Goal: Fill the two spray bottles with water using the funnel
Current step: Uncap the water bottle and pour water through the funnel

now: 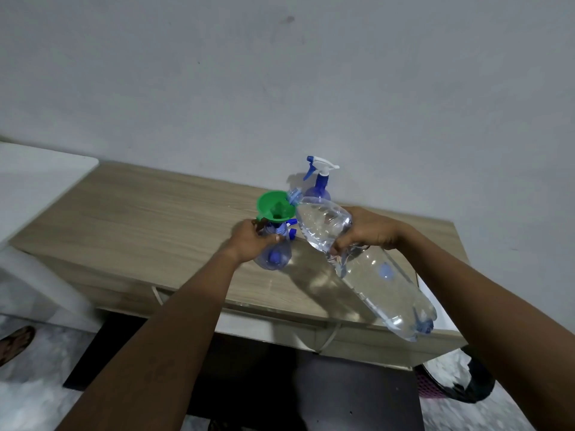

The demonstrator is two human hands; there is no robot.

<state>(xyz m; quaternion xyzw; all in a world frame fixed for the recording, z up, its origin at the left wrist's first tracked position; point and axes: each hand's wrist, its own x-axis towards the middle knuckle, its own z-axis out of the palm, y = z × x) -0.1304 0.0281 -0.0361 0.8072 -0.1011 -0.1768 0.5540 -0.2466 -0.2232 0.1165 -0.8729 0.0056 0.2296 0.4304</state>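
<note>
A green funnel (275,207) sits in the neck of a small blue-tinted spray bottle (275,258) that stands on the wooden table (140,219). My left hand (252,242) grips this bottle just under the funnel. My right hand (365,231) holds a large clear water bottle (373,275), tilted with its mouth at the funnel's rim. A second spray bottle (319,185), with a white and blue trigger head, stands behind them near the wall. Something small and blue (74,233) lies beside the first bottle, partly hidden.
A white surface (37,181) adjoins the table at the left. A dark basket (457,381) with white contents stands on the floor at lower right. A sandalled foot (15,342) shows at the lower left. The wall runs close behind the table.
</note>
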